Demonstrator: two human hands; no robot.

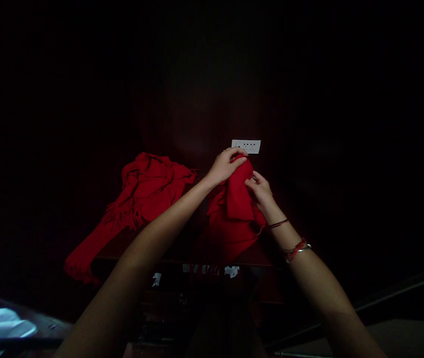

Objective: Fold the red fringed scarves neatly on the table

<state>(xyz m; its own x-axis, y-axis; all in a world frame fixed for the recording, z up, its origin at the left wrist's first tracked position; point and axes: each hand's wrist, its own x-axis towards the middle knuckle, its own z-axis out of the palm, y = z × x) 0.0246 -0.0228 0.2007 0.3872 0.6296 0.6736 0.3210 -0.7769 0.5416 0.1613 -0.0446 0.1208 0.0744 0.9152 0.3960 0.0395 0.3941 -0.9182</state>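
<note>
Red cloth (pixel 239 196), the piece between the two hands, stood gathered into a narrow, folded band over a looser red spread with fringe; whether band and spread were one piece could not be told. It lay near the front edge of a dark surface (pixel 113 257), its upper end raised just below a white socket plate (pixel 256 147).

The step in hand looked like shaping or turning that folded band. Any further move would have called for a light grip at both top and side, so that the layers did not slip.

The left hand (pixel 225 167) came in over the upper end, wrist bent inward, its thumb and fingers closed on the fabric. The right hand (pixel 261 190) held the side edge a little lower, its fingers curled and pinching; some fingertips were hidden. Both forearms reached forward and converged, the right one wearing a thin dark cord (pixel 279 223) and bracelets (pixel 296 250).

Beyond the left forearm, a second red cloth (pixel 155 184) lay crumpled, its fringed end trailing towards the near side.
</note>
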